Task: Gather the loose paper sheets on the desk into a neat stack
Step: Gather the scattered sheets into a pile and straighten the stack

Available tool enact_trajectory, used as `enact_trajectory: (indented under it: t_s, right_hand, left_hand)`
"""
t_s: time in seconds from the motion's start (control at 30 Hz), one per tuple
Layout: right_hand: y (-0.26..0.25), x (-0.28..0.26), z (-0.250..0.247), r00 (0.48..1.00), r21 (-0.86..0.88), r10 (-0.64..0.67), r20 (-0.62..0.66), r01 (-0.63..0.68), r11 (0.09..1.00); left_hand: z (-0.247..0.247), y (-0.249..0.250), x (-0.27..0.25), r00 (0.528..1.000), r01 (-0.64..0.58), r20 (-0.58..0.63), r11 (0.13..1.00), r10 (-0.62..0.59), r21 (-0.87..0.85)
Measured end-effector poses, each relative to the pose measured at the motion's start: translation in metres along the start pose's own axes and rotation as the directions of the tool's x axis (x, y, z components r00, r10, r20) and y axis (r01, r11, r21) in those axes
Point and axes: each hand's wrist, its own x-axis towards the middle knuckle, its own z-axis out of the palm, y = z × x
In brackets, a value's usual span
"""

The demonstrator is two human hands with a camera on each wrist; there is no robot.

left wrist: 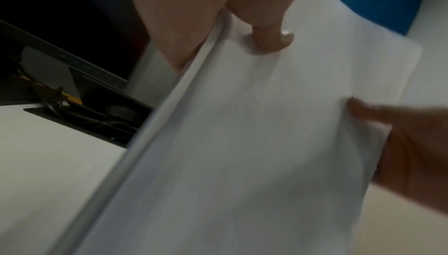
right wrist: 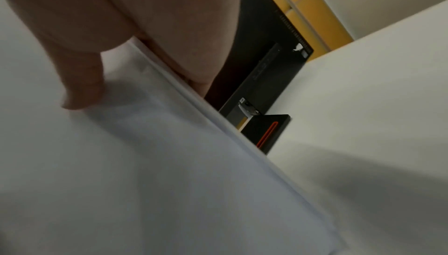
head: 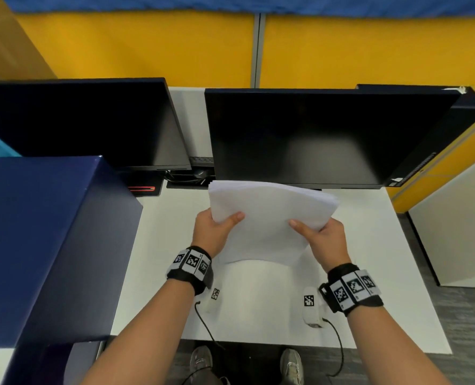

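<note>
White paper [head: 266,215] on a white desk [head: 375,262]; black monitors [head: 300,137]; yellow partition [head: 136,48]; navy box [head: 44,232] at left.

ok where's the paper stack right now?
In the head view the paper stack is held above the white desk, centre, just before the right monitor, gripped by the left hand and right hand.

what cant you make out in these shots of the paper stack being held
- Fingers of the left hand and right hand: head view, hidden under the paper stack; only thumbs show.
- Whether the stack's near edge touches the desk: unclear in every view.
- Sheet count and edge alignment: both wrist views, blurred.
- Loose sheets beneath the stack: hidden.
</note>
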Motion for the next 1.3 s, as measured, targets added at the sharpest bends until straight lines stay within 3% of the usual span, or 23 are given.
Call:
enact_trajectory:
  t_s: [0.13, 0.2, 0.3, 0.4, 0.5, 0.6, 0.67, 0.73, 0.8, 0.83, 1.0, 1.1, 1.2, 1.3]
  right_hand:
    - [0.014, -0.004, -0.017, 0.996, 0.014, 0.017, 0.086, -0.018, 1.0]
    - [0.019, -0.008, -0.022, 0.997, 0.04, 0.049, 0.063, -0.051, 0.998]
    - [0.019, -0.013, -0.012, 0.996, 0.322, 0.061, 0.059, -0.076, 0.944]
    - [0.009, -0.012, 0.01, 0.994, 0.533, 0.037, 0.1, -0.085, 0.842]
    - [-0.002, -0.006, 0.014, 0.999, 0.507, 0.036, 0.034, -0.048, 0.861]
    - [-0.005, 0.0, -0.009, 1.0, 0.43, -0.013, -0.027, 0.023, 0.903]
    - [-0.005, 0.001, -0.024, 0.996, 0.352, -0.078, -0.042, 0.088, 0.932]
    - [-0.005, 0.0, -0.031, 0.993, 0.262, -0.105, -0.044, 0.113, 0.958]
    - [-0.003, -0.001, -0.029, 0.994, 0.217, -0.101, -0.036, 0.107, 0.97]
    - [-0.001, -0.002, -0.027, 0.994, 0.198, -0.105, -0.033, 0.11, 0.974]
    - [0.027, -0.008, -0.03, 0.992, 0.054, -0.104, -0.078, 0.109, 0.993]
    - [0.064, -0.004, -0.034, 0.999, -0.074, -0.033, 0.003, 0.033, 0.997]
    - [0.08, 0.001, -0.029, 0.998, -0.154, 0.056, -0.009, -0.057, 0.986]
    - [0.064, 0.006, -0.025, 0.997, -0.126, -0.011, -0.071, 0.002, 0.992]
  left_hand:
    - [-0.02, 0.011, 0.01, 0.993, -0.019, -0.114, 0.979, -0.004, -0.204]
    - [-0.032, 0.012, 0.017, 0.982, -0.022, -0.183, 0.926, -0.051, -0.376]
    - [-0.034, 0.006, 0.019, 0.986, 0.011, -0.112, 0.721, -0.122, -0.693]
    - [-0.02, 0.001, 0.012, 0.986, 0.095, -0.021, 0.669, -0.163, -0.737]
    - [-0.017, -0.009, 0.005, 0.991, 0.113, 0.034, 0.693, -0.127, -0.712]
    - [-0.051, -0.01, 0.008, 0.996, 0.022, -0.05, 0.76, -0.072, -0.649]
    - [-0.083, -0.005, 0.013, 0.996, -0.05, -0.083, 0.892, 0.015, -0.45]
    - [-0.097, 0.002, 0.017, 0.996, -0.088, 0.012, 0.986, 0.091, -0.138]
    - [-0.087, 0.002, 0.018, 0.99, -0.116, 0.092, 0.988, 0.107, 0.1]
    - [-0.082, -0.001, 0.017, 0.991, -0.125, 0.07, 0.982, 0.116, 0.138]
    - [-0.061, -0.043, 0.014, 0.991, -0.087, -0.086, 0.98, 0.103, 0.176]
    - [-0.05, -0.067, 0.008, 0.998, -0.045, -0.035, 0.978, 0.053, 0.202]
    - [-0.041, -0.085, 0.012, 0.998, -0.053, -0.028, 0.977, 0.06, 0.207]
    - [-0.045, -0.075, 0.019, 0.996, -0.008, -0.09, 0.983, 0.024, 0.182]
